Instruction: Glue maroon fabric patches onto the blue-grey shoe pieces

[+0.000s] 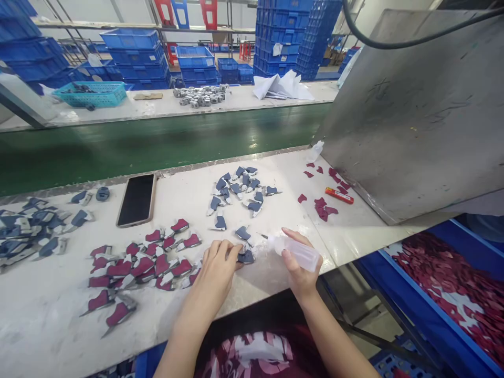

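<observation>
My left hand is closed, its fingertips pinching a small blue-and-grey skate-shaped part near the table's front edge. In my right hand is a translucent squeeze bottle with a thin needle tip, which points left above the table. Just beyond the held part lies another blue piece. Farther back sits a loose cluster of blue-and-white parts. Several maroon-and-white parts are heaped to the left of my left hand, partly hidden behind it.
A phone lies left of centre, near a pile of blue-grey parts. Loose maroon pieces and an orange tube lie beside a large metal panel. A blue bin stands lower right. A green conveyor belt runs behind.
</observation>
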Demonstrator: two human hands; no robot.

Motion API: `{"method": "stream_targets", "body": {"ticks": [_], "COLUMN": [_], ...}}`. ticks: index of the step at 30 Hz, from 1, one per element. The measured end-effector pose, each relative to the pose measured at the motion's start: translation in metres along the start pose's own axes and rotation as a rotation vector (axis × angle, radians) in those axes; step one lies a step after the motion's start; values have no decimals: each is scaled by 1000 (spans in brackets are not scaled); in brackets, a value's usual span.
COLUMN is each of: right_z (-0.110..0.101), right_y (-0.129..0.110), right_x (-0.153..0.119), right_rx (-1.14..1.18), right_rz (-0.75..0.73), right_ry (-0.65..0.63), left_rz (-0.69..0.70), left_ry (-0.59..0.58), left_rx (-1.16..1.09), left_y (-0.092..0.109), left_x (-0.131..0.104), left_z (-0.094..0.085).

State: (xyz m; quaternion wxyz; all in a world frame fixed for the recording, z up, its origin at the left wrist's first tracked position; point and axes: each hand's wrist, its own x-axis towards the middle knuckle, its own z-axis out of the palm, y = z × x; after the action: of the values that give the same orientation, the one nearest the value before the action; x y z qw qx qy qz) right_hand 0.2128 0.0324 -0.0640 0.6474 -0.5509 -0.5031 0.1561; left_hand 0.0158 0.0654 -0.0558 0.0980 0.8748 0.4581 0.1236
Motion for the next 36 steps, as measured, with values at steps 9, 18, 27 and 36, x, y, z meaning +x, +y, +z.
{"method": "stream_targets", "body": {"ticks": [9,18,27,36], "right_z": [9,14,15,16], "right_y": [-3,-11,-9,-7], "right_x": [-7,0,1,1], "right_rx": [72,21,37,5], "right_rz": [22,36,56,36], "right_ry": [-248,-288,-289,-269], "left_rz": [-135,-107,-68,-82], "left_ry": [238,249,306,265], "left_rx": [79,49,44,33], "left_y": [11,6,4,4], "left_x": [-21,-22,-23,-23], "left_z": [6,6,8,5]}}
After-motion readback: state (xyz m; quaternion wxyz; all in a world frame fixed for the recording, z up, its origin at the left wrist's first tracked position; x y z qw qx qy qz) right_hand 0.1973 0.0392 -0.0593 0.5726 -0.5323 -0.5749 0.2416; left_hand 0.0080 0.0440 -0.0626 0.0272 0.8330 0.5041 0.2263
